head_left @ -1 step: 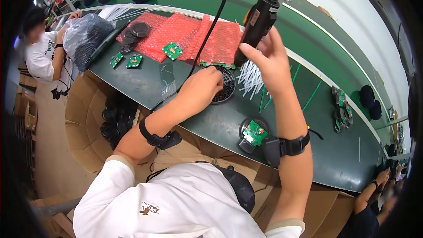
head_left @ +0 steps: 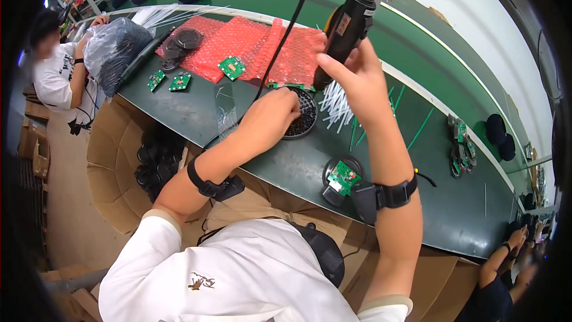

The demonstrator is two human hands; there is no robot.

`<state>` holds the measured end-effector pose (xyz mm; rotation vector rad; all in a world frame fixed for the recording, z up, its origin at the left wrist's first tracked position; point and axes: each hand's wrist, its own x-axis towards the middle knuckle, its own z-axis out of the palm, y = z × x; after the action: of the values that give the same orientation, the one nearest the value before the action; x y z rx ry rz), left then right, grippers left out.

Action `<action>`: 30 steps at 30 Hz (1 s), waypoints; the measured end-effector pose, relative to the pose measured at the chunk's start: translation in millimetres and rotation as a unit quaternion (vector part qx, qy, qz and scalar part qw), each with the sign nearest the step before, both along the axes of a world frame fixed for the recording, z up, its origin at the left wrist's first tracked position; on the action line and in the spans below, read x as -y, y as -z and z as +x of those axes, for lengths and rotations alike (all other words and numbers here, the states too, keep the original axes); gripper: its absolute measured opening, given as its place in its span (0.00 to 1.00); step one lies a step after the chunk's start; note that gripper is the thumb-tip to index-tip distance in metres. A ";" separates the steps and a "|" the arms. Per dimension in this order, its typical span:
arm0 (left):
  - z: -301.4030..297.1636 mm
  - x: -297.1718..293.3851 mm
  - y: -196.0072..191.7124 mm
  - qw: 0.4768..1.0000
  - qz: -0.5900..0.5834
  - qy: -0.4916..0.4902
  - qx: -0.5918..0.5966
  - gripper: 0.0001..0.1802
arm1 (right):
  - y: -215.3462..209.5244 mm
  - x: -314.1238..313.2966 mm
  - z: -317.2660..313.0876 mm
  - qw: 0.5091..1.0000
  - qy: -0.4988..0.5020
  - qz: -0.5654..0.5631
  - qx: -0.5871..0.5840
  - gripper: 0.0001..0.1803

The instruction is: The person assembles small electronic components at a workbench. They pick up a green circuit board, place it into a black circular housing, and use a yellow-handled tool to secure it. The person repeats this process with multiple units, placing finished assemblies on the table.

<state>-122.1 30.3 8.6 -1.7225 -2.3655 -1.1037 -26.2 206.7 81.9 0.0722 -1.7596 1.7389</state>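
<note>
1. Two hands work over the green conveyor table [head_left: 286, 161]. The right hand [head_left: 357, 83] is wrapped around the lower barrel of a black electric screwdriver [head_left: 345, 30], fingers curled tight on it, tip pointing down. The left hand [head_left: 277, 116] rests on a round black perforated housing [head_left: 301, 116], fingers bent and pressing on its top; how wide they are spread cannot be told.
2. Location: the housing lies near the middle of the table, just below the red bubble wrap [head_left: 250, 42] and touching a scatter of white plastic sticks [head_left: 336, 104].
3. Handling, housing: it looks like light, rigid moulded plastic. It would likely slide on the smooth belt, so holding it down at the rim appears sound.
4. Handling, screwdriver: stiff and probably the heavier item; its black cable [head_left: 286, 30] runs off the far edge and may tug on the tool. The barrel grip looks suitable.
5. A second housing carrying a green circuit board [head_left: 344, 177] sits toward the near edge, beside the right wrist. The board is likely fragile; edges are the safer hold.
</note>
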 end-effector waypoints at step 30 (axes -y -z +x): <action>72.1 -7.4 17.1 0.937 0.036 0.180 0.298 0.11 | 0.2 64.3 106.8 0.973 0.173 -0.125 -0.092 0.16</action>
<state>-50.0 37.8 -8.5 -2.0804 -2.2784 -1.9922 80.5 142.4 81.8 -0.1662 -1.3192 1.6224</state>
